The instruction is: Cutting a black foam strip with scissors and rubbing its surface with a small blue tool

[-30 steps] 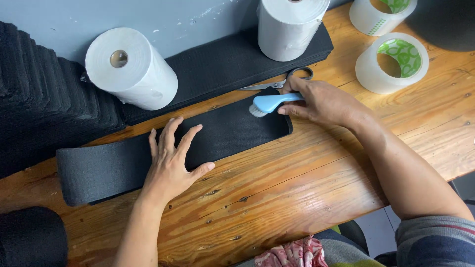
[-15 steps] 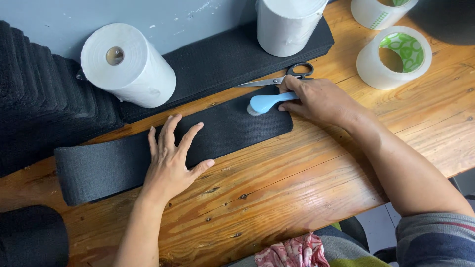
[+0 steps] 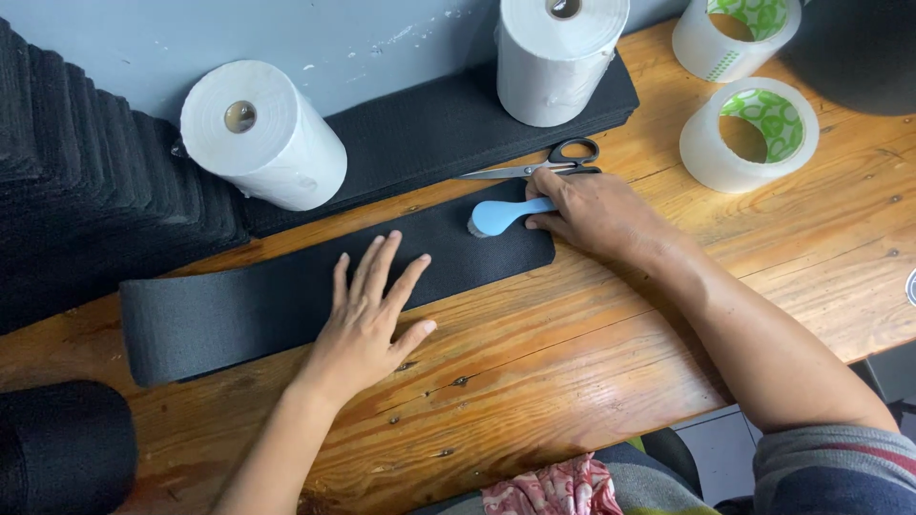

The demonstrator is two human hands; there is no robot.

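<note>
Right hand (image 3: 596, 212) is curled around the handle of a light blue brush (image 3: 498, 216), with the bristle end sitting on the right end of a long black fabric strip (image 3: 286, 296). Left hand (image 3: 367, 319) is flat, fingers fanned out, pressing down the middle of that strip, which lies across the wooden table (image 3: 592, 353). Scissors (image 3: 544, 164) lie shut just behind the brush hand. No real containers here, just two white paper rolls (image 3: 262, 133), one lying, one standing, two clear tape rolls (image 3: 749, 133) at the far right, and a stack of black pieces (image 3: 86, 200) on the left.
</note>
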